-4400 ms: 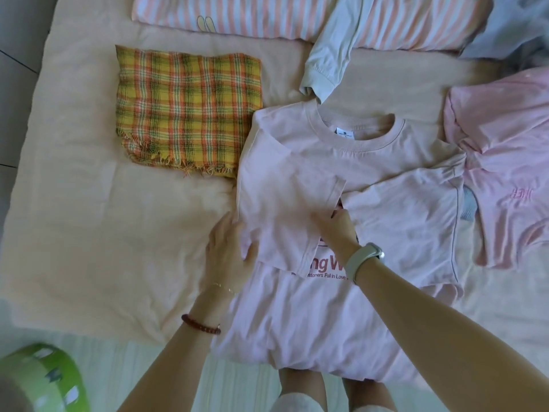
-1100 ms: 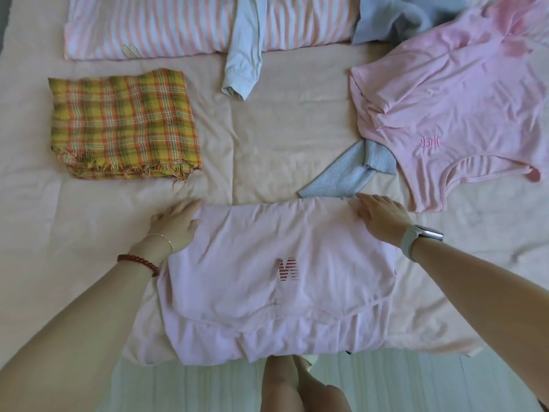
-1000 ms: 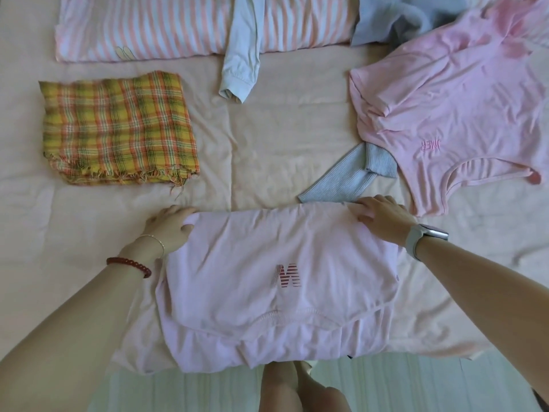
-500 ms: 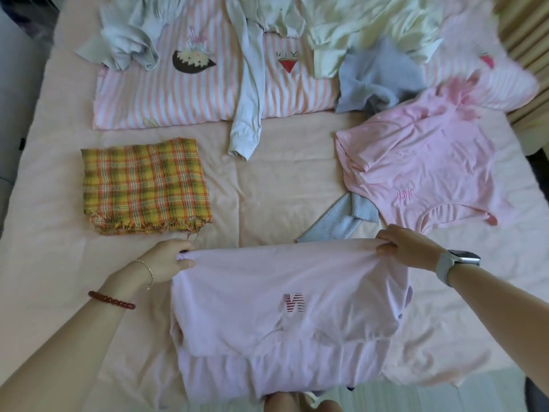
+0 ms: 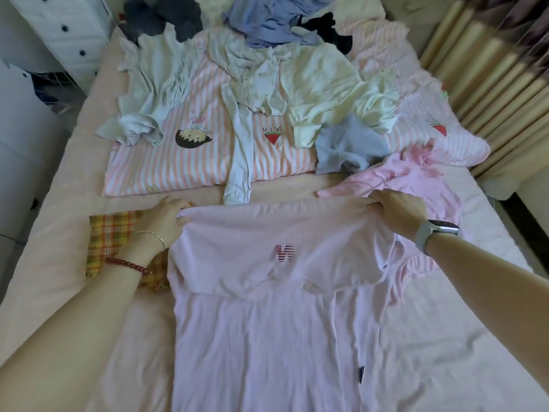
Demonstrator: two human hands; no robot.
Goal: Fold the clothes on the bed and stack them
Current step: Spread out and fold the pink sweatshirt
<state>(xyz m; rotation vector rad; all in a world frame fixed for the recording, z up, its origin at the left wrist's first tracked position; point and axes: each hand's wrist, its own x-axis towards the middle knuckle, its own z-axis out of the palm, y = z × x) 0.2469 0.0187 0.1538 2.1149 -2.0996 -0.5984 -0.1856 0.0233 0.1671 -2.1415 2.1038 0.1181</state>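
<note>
Pale pink T-shirt (image 5: 267, 337) hangs lifted in the centre and lower frame, held by its top folded edge; a flap with a red "M" drapes over the front, the long panel falling toward me.

My left hand (image 5: 165, 217), centre left, has its fingers curled round the left corner of that edge. My right hand (image 5: 398, 212), centre right, grips the right corner the same way, fingers bunched into the cloth. Watch (image 5: 436, 233) on that wrist, bead bracelet (image 5: 127, 263) on the other.

Judgement: I'm carrying the half-folded shirt toward the stack. To do it well, keep both corners level and taut so the flap doesn't slip. Lower the hanging end first, then lay the top edge down square.

Plaid cloth (image 5: 110, 233), folded, lies just behind my left wrist, centre left; likely the stack's base.

Right of my right hand, a brighter pink shirt (image 5: 416, 173) lies crumpled on the bed (image 5: 59, 248), covered in peach sheet.

Further up: striped pink blanket (image 5: 193, 162), with pale green, cream and blue garments heaped unfolded across the upper centre.

Upper left, white drawers (image 5: 68, 34). Upper right, slatted wooden rail (image 5: 490, 84).
</note>
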